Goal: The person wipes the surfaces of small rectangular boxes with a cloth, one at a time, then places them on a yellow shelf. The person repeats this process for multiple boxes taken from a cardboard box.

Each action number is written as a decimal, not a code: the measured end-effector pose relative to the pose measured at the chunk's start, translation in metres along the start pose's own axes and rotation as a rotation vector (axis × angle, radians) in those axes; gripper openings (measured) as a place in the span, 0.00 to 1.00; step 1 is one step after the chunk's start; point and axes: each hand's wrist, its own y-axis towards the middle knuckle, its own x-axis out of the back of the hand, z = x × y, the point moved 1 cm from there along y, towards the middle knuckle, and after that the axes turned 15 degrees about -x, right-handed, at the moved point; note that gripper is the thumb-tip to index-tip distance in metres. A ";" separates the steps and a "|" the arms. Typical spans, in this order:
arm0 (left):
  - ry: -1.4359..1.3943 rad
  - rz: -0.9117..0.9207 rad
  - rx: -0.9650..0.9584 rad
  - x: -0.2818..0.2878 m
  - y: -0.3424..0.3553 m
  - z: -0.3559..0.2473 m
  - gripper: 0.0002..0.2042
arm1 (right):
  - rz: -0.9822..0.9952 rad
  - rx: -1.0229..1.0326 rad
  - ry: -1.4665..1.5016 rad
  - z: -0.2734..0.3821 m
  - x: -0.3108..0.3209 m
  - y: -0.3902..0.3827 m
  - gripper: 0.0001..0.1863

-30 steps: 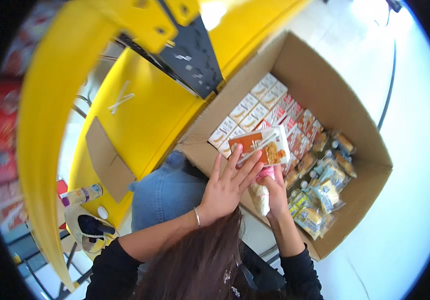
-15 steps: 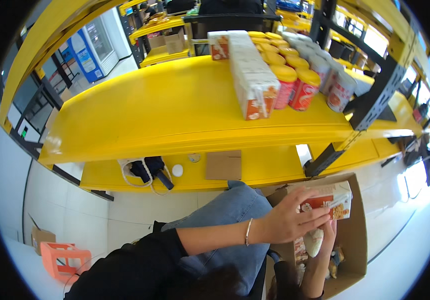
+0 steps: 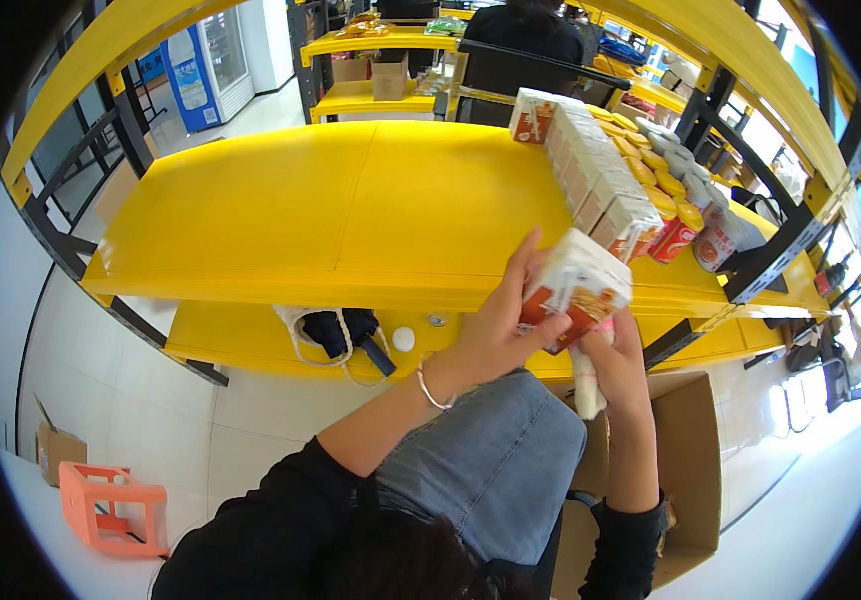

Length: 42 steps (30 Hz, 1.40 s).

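Overall, we see a yellow upper shelf (image 3: pixel 280 215) spanning the view, with a lower shelf (image 3: pixel 230 335) beneath it. We note a blue-and-white fridge (image 3: pixel 208 75) behind at far left. On the floor at lower right stands an open cardboard box (image 3: pixel 688 450), partly hidden by the right forearm. We place an orange stool (image 3: pixel 115 505) at lower left.

On the upper shelf, toward the right, we record a row of cartons (image 3: pixel 600 185) running front to back, with yellow-lidded cans (image 3: pixel 665 205) just beside it. A bag (image 3: pixel 295 325) with dark contents lies on the lower shelf.

Of the hands, we find the left hand (image 3: pixel 498 325) holding a white-and-orange carton (image 3: pixel 580 285), tilted, its thumb across the lower front. The carton is in front of the upper shelf's edge, near the row's front end. The right hand (image 3: pixel 618 365) is closed around a white-and-pink roll (image 3: pixel 588 385) just below; we cannot tell whether its fingertips touch the carton. Smallest, we log a pale bracelet (image 3: pixel 432 393) on the left wrist.
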 end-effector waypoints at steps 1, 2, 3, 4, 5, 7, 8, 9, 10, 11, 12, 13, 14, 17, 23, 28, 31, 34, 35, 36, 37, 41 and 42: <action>-0.108 0.028 0.109 0.015 0.000 0.004 0.34 | 0.017 0.067 -0.102 0.008 -0.010 0.007 0.28; -0.089 0.003 0.090 0.026 0.001 0.006 0.33 | 0.034 0.134 -0.204 0.015 -0.021 0.013 0.29; -0.066 -0.017 0.077 0.037 0.001 0.006 0.32 | 0.035 0.115 -0.206 0.021 -0.034 0.015 0.32; -0.043 -0.037 0.064 0.045 0.003 0.006 0.30 | 0.043 0.161 -0.261 0.023 -0.040 0.026 0.31; -0.037 -0.080 0.070 0.054 0.010 0.007 0.29 | 0.050 0.206 -0.315 0.022 -0.044 0.041 0.31; 0.064 -0.115 -0.001 0.074 0.019 0.019 0.28 | 0.033 0.293 -0.430 0.021 -0.054 0.063 0.29; 0.110 -0.131 -0.037 0.082 0.022 0.024 0.27 | 0.004 0.336 -0.403 0.022 -0.058 0.067 0.28; 0.155 -0.188 -0.019 0.086 0.026 0.024 0.26 | -0.021 0.386 -0.381 0.025 -0.061 0.071 0.28; 0.158 -0.170 0.007 0.093 0.029 0.025 0.26 | -0.045 0.435 -0.358 0.027 -0.064 0.075 0.27; 0.161 -0.153 0.032 0.102 0.031 0.026 0.26 | -0.097 0.489 -0.299 0.026 -0.061 0.087 0.26; 0.155 -0.137 0.060 0.106 0.031 0.029 0.27 | -0.188 0.579 -0.313 0.033 -0.062 0.091 0.25; 0.156 -0.120 0.105 0.107 0.034 0.025 0.26 | -0.273 0.663 -0.316 0.042 -0.065 0.094 0.25; 0.157 -0.104 0.150 0.106 0.037 0.018 0.26 | -0.358 0.747 -0.319 0.051 -0.069 0.096 0.24; 0.232 -0.044 0.143 0.112 0.032 0.019 0.26 | -0.221 0.971 -0.512 0.081 -0.102 0.110 0.19; 0.089 -0.118 0.188 0.111 0.025 0.018 0.22 | 0.034 0.705 -0.975 0.074 -0.130 0.123 0.15; 0.116 -0.047 0.198 0.119 0.024 0.021 0.21 | 0.036 0.654 -0.799 0.071 -0.106 0.121 0.15; 0.076 -0.075 0.144 0.111 0.024 0.018 0.22 | 0.018 0.523 -0.669 0.061 -0.082 0.123 0.16; 0.073 -0.087 0.137 0.109 0.025 0.017 0.23 | -0.107 0.557 -0.438 0.039 -0.081 0.117 0.17; 0.069 -0.095 0.126 0.108 0.024 0.021 0.23 | -0.169 0.604 -0.351 0.031 -0.080 0.114 0.17; 0.065 -0.095 0.124 0.108 0.023 0.018 0.23 | -0.262 0.682 -0.453 0.021 -0.078 0.113 0.17; 0.060 -0.094 0.119 0.106 0.024 0.016 0.24 | -0.356 0.758 -0.557 0.013 -0.075 0.111 0.17; 0.087 -0.076 0.155 0.108 0.023 0.013 0.26 | -0.439 0.634 -0.957 -0.020 -0.065 0.097 0.18; 0.116 -0.081 0.169 0.110 0.023 0.016 0.27 | -0.417 0.596 -1.044 -0.023 -0.065 0.096 0.18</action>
